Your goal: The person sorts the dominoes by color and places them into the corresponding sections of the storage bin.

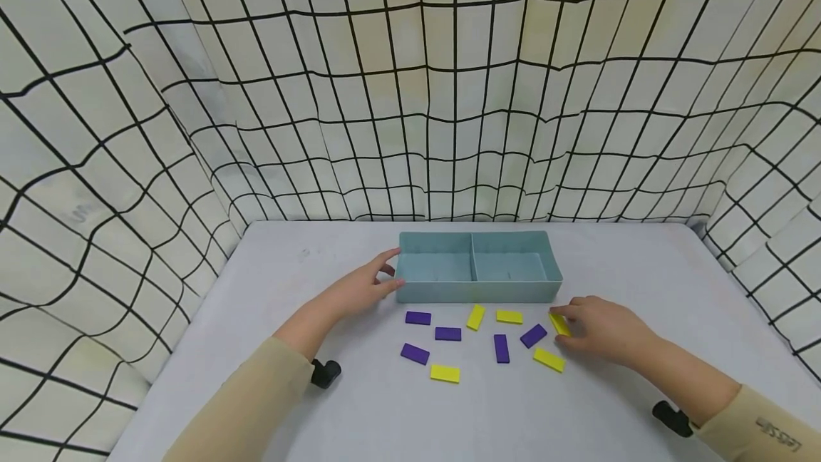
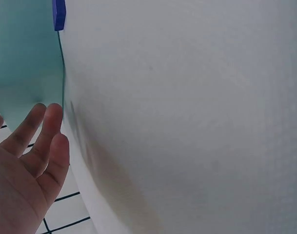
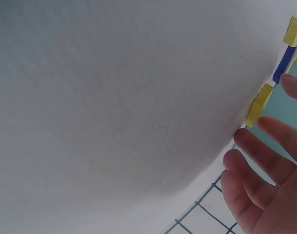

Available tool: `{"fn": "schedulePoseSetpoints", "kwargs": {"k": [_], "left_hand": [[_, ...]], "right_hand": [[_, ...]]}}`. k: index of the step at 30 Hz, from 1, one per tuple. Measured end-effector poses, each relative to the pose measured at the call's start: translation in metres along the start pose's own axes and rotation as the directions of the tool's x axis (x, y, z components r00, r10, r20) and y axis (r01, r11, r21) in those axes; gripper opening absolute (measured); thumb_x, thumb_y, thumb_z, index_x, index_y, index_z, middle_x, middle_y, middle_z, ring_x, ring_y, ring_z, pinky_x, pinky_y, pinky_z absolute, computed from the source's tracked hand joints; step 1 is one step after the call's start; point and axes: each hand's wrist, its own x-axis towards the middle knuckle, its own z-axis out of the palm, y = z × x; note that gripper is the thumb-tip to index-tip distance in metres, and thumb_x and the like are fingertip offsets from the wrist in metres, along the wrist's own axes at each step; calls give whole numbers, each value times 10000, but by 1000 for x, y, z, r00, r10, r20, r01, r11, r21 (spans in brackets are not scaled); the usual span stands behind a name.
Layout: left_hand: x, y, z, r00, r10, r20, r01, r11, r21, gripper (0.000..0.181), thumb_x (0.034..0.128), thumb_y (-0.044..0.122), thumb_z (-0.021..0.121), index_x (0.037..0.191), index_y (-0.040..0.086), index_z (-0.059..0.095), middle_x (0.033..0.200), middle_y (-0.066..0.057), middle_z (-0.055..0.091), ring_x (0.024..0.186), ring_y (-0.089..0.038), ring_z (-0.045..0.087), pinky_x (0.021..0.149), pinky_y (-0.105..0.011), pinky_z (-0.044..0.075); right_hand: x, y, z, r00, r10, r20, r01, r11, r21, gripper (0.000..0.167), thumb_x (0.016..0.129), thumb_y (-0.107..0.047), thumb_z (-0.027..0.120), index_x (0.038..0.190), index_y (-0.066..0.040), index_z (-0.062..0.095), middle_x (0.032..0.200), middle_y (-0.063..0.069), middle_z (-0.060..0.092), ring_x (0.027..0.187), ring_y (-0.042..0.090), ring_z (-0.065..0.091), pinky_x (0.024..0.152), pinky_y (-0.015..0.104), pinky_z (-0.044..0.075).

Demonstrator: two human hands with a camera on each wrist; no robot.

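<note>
"One bit of lettering (image 1: 779, 435) there: what does it say?"

"It's dark, upside down on my beige right sleeve (image 1: 727, 425), and too small for me to read surely."

"And your right hand (image 1: 603, 330)?"

"Forefinger and thumb sit at opposite ends of a flat yellow rectangular block (image 1: 560, 324); I can't tell whether they pinch it. It lies just in front of the right end of the pale teal two-compartment box (image 1: 477, 293)."

"Your left hand (image 1: 359, 289)?"

"Fingers loosely spread, touching the box's left end. Five flat purple rectangular blocks (image 1: 447, 334) lie between my hands."
</note>
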Motion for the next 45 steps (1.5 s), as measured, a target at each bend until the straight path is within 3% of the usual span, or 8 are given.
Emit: {"fn": "schedulePoseSetpoints", "kwargs": {"k": [3,8,24,31,38,45], "left_hand": [[1,-1,1,1000,-4,22,5,999,-51,707,996,478,547,1571,403,142,1416,-50,493,1053,-186,629,970,-499,444],[4,-4,0,999,4,50,1,994,-109,698,1006,456,540,1565,416,125,1416,-96,488,1035,-202,636,918,-474,468],[7,-5,2,999,-22,46,27,994,-102,704,1005,469,529,1566,425,107,1426,-109,475,1112,-243,615,991,-535,420],[7,-5,1,999,-18,47,24,992,-121,716,1000,468,537,1568,431,103,1449,-129,469,1155,-268,601,1025,-562,392],[8,-6,1,998,-24,54,31,991,-131,717,1002,454,539,1567,435,97,1466,-135,462,1162,-267,597,1028,-556,393],[10,-6,1,998,-19,67,28,990,-135,730,1001,444,542,1573,412,89,1473,-164,457,1150,-275,607,1012,-550,413]], "right_hand": [[-1,0,0,1000,0,-1,0,1000,-8,452,780,-417,810,1161,-188,729,921,-67,644,782,109,556,686,339,517],[-1,0,-3,1000,-7,-16,6,1000,-15,437,778,-394,814,1157,-193,729,898,-72,632,752,97,526,663,324,494],[1,5,0,999,-27,-39,27,1000,5,357,837,-155,751,1189,-206,721,877,-68,625,730,86,519,650,314,480],[2,6,-1,999,-2,-41,3,1000,17,343,843,-148,763,1179,-210,730,886,-48,645,771,120,578,699,348,528],[-3,8,-12,1000,15,-9,-14,998,65,358,833,-156,781,1184,-216,739,922,-43,654,823,149,597,751,384,543],[-9,14,-31,999,-17,-30,21,987,162,373,846,-151,767,1212,-206,726,961,-84,670,876,149,609,767,374,542]]}}
